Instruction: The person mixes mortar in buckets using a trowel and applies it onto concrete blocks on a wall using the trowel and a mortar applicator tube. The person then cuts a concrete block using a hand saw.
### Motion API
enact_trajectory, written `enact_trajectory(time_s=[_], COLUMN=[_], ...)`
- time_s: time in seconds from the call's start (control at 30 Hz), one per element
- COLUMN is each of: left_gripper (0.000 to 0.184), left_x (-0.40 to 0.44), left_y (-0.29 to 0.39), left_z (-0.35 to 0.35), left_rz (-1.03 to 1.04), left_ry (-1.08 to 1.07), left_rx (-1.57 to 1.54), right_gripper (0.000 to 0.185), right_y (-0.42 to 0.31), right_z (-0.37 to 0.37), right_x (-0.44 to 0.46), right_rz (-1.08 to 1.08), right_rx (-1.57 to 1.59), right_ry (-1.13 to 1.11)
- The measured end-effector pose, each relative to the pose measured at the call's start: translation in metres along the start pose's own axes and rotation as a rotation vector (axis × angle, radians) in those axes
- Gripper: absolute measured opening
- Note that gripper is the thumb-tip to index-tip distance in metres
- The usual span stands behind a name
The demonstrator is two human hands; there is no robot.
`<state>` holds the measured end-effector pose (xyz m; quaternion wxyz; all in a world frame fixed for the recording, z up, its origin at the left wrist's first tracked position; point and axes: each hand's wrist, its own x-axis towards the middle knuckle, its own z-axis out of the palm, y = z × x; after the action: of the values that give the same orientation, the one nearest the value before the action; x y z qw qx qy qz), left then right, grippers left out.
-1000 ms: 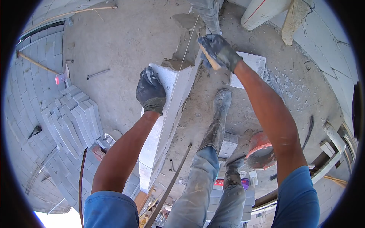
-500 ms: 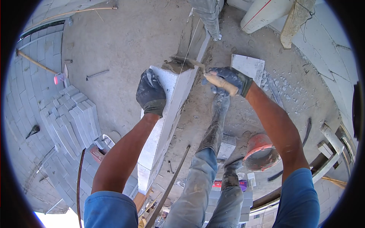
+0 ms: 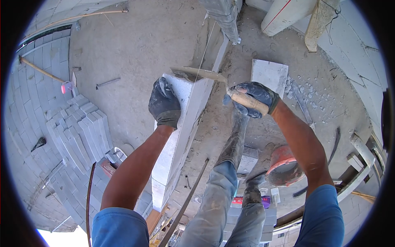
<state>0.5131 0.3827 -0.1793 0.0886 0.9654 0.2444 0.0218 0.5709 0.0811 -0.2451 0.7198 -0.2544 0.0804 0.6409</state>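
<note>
In a dark work glove, my right hand [image 3: 254, 99] is closed around the wooden handle of a trowel [image 3: 210, 74]. The trowel's long blade reaches left across the far end of a white block [image 3: 173, 92], where grey mortar [image 3: 190, 77] shows beneath it. My left hand [image 3: 163, 103], gloved too, is curled over the left edge of this block, its fingertips partly hidden. A thin string [image 3: 207, 43] runs lengthwise above the wall and passes over the blade. Beyond the block, the wall's lower course [image 3: 212, 47] continues away.
A red bucket [image 3: 284, 164] of grey mix stands by my feet. One loose block [image 3: 269, 77] lies among rubble at right. Stacked blocks [image 3: 84, 127] and a hammer [image 3: 108, 83] are left of the wall. A long rod [image 3: 185, 201] leans near my legs.
The trowel has swung flatter, its blade now extending further left over the block's end. My right hand has shifted slightly right and down. The left hand keeps its place on the block.
</note>
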Motion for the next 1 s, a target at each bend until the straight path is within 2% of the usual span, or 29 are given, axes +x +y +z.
enact_trajectory(time_s=[0.03, 0.07, 0.13, 0.17, 0.2, 0.27, 0.33, 0.47, 0.53, 0.57, 0.63, 0.67, 0.73, 0.77, 0.87, 0.9, 0.97, 1.0], left_gripper=[0.042, 0.042, 0.043, 0.043, 0.042, 0.041, 0.04, 0.04, 0.041, 0.041, 0.042, 0.042, 0.041, 0.041, 0.043, 0.044, 0.047, 0.047], left_x=[0.0, 0.001, 0.001, 0.0, 0.0, -0.001, 0.0, 0.002, 0.0, 0.0, 0.001, 0.001, 0.0, 0.0, -0.001, -0.001, 0.0, 0.0], left_y=[-0.002, -0.001, 0.003, 0.001, -0.001, -0.001, 0.003, 0.0, -0.003, -0.001, 0.002, 0.003, 0.002, 0.003, -0.002, -0.009, -0.012, -0.014], left_z=[0.001, 0.0, -0.004, -0.003, -0.001, 0.002, 0.0, 0.002, 0.004, 0.003, 0.0, 0.0, 0.001, 0.0, 0.003, 0.008, 0.01, 0.011], left_rz=[-0.001, 0.006, -0.061, -0.048, -0.032, -0.006, -0.044, -0.058, 0.031, 0.033, -0.038, -0.036, -0.033, -0.028, -0.027, -0.007, 0.03, 0.045], left_ry=[0.003, 0.004, -0.051, -0.056, -0.03, -0.012, -0.013, -0.024, 0.05, 0.053, -0.002, -0.004, 0.017, 0.013, 0.021, 0.046, 0.074, 0.064], left_rx=[0.01, 0.017, 0.008, 0.022, 0.026, 0.038, 0.022, -0.007, -0.012, -0.019, -0.02, -0.027, -0.014, -0.019, -0.041, -0.021, 0.011, 0.015], right_gripper=[0.056, 0.056, 0.051, 0.048, 0.048, 0.052, 0.058, 0.056, 0.053, 0.051, 0.048, 0.048, 0.048, 0.049, 0.047, 0.047, 0.041, 0.037], right_y=[0.002, 0.013, 0.04, 0.036, 0.034, 0.033, 0.04, 0.061, 0.091, 0.111, 0.12, 0.115, 0.128, 0.148, 0.149, 0.142, 0.113, 0.117], right_z=[-0.006, -0.016, -0.036, -0.037, -0.042, -0.047, -0.042, -0.048, -0.074, -0.091, -0.096, -0.09, -0.078, -0.071, -0.021, -0.013, 0.02, 0.016], right_x=[0.006, 0.017, 0.041, 0.045, 0.051, 0.058, 0.056, 0.034, 0.018, 0.008, -0.017, -0.035, -0.053, -0.048, -0.018, 0.002, 0.036, 0.068], right_rz=[0.044, 0.037, -0.155, -0.066, -0.076, -0.031, -0.087, -0.095, -0.109, -0.309, -0.507, -0.241, 0.023, -0.25, -0.47, -0.356, -0.48, -0.518], right_rx=[-0.035, -0.03, -0.272, -0.252, -0.237, -0.098, -0.088, -0.129, -0.141, -0.368, -0.6, -0.486, -0.362, -0.37, 0.158, 0.343, 0.32, 0.361], right_ry=[-0.098, -0.103, -0.03, 0.012, 0.01, -0.175, -0.196, -0.049, -0.017, 0.026, 0.073, 0.083, 0.102, 0.207, 0.184, 0.151, 0.229, 0.175])
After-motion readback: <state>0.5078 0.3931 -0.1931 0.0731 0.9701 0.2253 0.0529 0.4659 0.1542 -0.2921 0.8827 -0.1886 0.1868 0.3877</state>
